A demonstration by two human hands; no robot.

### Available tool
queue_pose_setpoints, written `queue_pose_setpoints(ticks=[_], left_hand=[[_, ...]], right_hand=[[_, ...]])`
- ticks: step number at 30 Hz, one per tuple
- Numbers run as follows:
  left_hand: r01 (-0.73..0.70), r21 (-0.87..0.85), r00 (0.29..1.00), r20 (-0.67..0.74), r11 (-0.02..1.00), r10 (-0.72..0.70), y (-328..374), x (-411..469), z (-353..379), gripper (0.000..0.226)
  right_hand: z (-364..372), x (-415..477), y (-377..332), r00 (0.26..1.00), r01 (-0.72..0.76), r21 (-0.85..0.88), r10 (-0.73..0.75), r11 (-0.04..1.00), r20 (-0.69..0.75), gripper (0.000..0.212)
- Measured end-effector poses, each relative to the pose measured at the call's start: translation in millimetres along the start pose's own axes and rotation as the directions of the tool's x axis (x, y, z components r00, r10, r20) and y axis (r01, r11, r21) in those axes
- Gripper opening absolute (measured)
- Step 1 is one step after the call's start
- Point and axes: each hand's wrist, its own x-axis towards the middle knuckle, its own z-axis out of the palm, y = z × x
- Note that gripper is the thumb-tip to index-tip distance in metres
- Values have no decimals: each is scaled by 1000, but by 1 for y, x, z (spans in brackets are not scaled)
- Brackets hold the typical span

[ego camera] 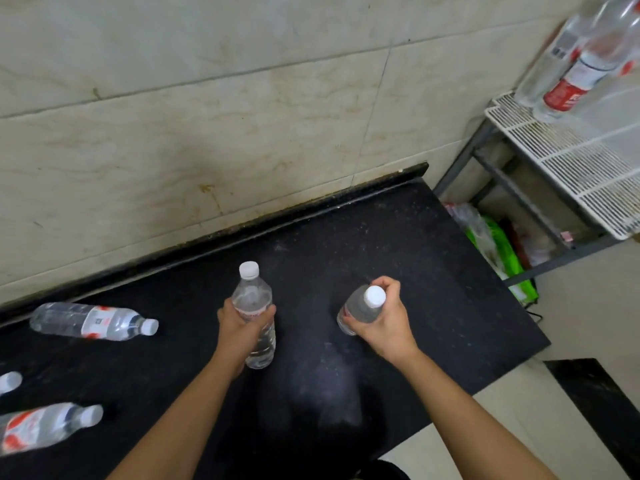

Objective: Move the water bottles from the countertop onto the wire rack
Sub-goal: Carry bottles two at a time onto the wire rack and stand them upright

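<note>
My left hand (242, 327) grips a clear water bottle (254, 306) with a white cap, held upright above the black countertop (398, 254). My right hand (384, 320) grips a second clear bottle (362, 308) around its upper part, cap toward me. Three more bottles lie on their sides at the left: one near the wall (93, 322), one at the lower left (45, 426), and one cut off by the left edge (9, 382). The white wire rack (571, 161) stands at the right, with upright bottles (571, 67) at its far end.
A tiled wall (207, 116) runs behind the countertop. The rack sits on a grey metal frame (512, 188). Under it lie green and clear plastic bags (498, 251). Pale floor tiles (588, 306) show to the right of the counter's edge.
</note>
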Motion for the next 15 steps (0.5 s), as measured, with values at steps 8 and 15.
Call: queue_pose_setpoints(ticks=[8, 15], left_hand=[[189, -452, 913, 407, 872, 13, 63, -35, 44, 60], [210, -523, 789, 589, 826, 172, 144, -125, 118, 43]], right_hand=[[-55, -30, 0, 984, 23, 469, 62, 883, -166, 56], [-170, -43, -15, 974, 79, 718, 100, 692, -204, 46]])
